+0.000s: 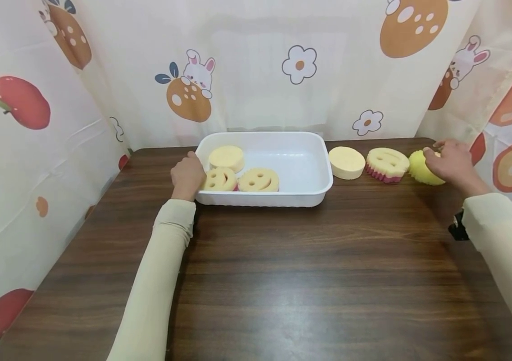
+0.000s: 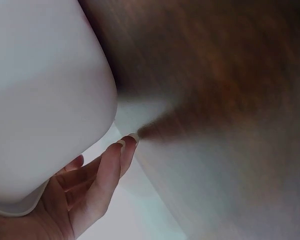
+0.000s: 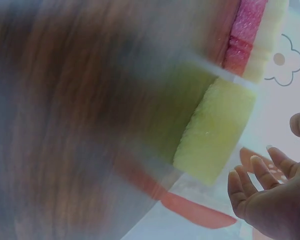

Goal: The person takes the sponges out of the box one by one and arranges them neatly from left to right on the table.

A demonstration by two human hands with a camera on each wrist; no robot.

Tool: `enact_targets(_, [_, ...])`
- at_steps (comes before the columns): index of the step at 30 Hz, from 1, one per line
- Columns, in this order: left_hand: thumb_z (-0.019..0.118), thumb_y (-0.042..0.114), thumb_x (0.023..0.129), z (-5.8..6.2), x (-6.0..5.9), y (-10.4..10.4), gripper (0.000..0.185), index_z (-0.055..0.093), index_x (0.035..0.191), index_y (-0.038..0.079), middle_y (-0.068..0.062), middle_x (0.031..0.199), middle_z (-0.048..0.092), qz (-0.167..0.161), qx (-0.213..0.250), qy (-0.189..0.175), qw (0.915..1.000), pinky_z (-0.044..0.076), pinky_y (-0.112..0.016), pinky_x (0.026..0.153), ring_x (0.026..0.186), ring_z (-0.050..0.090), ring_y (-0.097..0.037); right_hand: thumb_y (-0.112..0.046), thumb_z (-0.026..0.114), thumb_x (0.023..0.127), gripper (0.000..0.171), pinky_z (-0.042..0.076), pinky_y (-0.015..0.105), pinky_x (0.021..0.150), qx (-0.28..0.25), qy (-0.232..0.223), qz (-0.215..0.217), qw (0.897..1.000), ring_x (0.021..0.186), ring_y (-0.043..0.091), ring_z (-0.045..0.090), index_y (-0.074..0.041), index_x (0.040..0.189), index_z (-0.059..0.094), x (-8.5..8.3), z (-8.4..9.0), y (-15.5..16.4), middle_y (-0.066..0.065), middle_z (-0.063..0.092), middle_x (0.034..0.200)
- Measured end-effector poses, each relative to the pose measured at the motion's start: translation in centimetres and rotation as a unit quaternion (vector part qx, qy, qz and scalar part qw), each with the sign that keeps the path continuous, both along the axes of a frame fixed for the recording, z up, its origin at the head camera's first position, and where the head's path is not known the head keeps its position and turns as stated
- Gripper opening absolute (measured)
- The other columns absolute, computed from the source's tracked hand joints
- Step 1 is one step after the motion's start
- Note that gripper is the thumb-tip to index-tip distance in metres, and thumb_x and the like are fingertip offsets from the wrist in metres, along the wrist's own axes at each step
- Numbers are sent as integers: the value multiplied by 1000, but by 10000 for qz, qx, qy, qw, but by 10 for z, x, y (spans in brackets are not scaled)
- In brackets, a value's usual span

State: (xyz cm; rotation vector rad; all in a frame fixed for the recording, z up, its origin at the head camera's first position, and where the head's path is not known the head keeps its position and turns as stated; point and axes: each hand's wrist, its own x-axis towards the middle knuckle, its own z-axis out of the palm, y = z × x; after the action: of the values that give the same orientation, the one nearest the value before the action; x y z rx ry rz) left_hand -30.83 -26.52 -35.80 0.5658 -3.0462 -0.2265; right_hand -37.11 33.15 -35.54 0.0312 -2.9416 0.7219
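Observation:
A white plastic tray [image 1: 262,199] stands near the back of the table. My left hand [image 1: 187,175] grips its left rim, and in the left wrist view several fingers [image 2: 106,175] lie along the outer wall. Inside the tray are a plain round yellow sponge [image 1: 226,157] and two smiley-face sponges, one [image 1: 258,180] beside another [image 1: 221,179] at the left. My right hand [image 1: 453,163] hovers at a bright yellow fuzzy sponge [image 1: 420,168] on the far right. The right wrist view shows its fingers [image 3: 264,172] loosely bent and apart from the yellow sponge [image 3: 217,130].
Between the tray and the bright yellow sponge sit a pale round sponge [image 1: 347,163] and a smiley sponge with a pink base [image 1: 388,164]. A printed curtain [image 1: 260,100] borders the dark wooden table [image 1: 310,281] at the back and sides.

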Motion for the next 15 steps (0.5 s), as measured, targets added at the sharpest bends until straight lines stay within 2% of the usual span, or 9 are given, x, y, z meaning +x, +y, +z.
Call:
enact_targets(6, [37, 17, 99, 1, 0, 2, 39, 40, 131, -4, -26, 119, 63, -32, -30, -27, 10000, 54, -51, 84, 106, 66, -41, -49, 24, 102, 77, 25, 69, 101, -48, -185, 216, 9996, 129, 62, 20, 20, 136, 31, -1, 3, -7, 48, 25, 137])
enact_targets(15, [37, 17, 99, 0, 1, 0, 40, 40, 132, -5, -27, 119, 64, 6, -72, 27, 10000, 54, -51, 85, 107, 66, -41, -49, 24, 102, 78, 25, 69, 103, 116, -227, 383, 9989, 131, 61, 21, 20, 137, 32, -5, 8, -19, 47, 30, 138])
